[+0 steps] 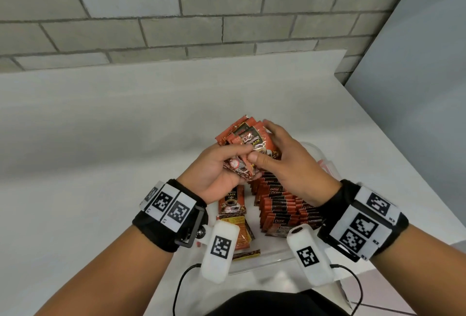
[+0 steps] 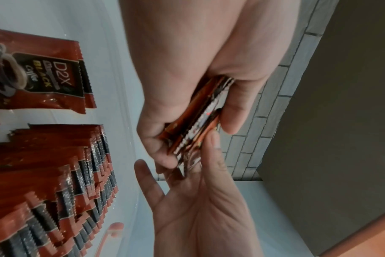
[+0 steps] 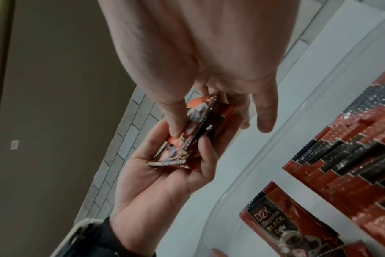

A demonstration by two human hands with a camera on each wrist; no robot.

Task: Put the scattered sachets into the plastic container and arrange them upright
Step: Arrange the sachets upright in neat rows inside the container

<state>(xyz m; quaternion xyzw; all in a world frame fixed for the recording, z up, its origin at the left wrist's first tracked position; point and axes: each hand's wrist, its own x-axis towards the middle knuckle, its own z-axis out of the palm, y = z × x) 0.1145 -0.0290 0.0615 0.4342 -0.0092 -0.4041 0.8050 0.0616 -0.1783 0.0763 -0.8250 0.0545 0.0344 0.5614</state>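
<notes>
While both hands, left hand [image 1: 214, 172] and right hand [image 1: 285, 162], clamp together a fanned bundle of red-and-black foil coffee sachets [image 1: 248, 139], it hangs just above the clear plastic container [image 1: 272, 255], long axis pointing away, directly over the upright rows [image 1: 285, 207].

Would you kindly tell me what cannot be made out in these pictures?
- How many sachets are in the held bundle: fanned and overlapped, both hands cover it in every view.
- Plastic container outline: head view, wrists and cameras hide its near rim.
- Length of the upright row: the right wrist covers its end; wrist views cut it off.
</notes>
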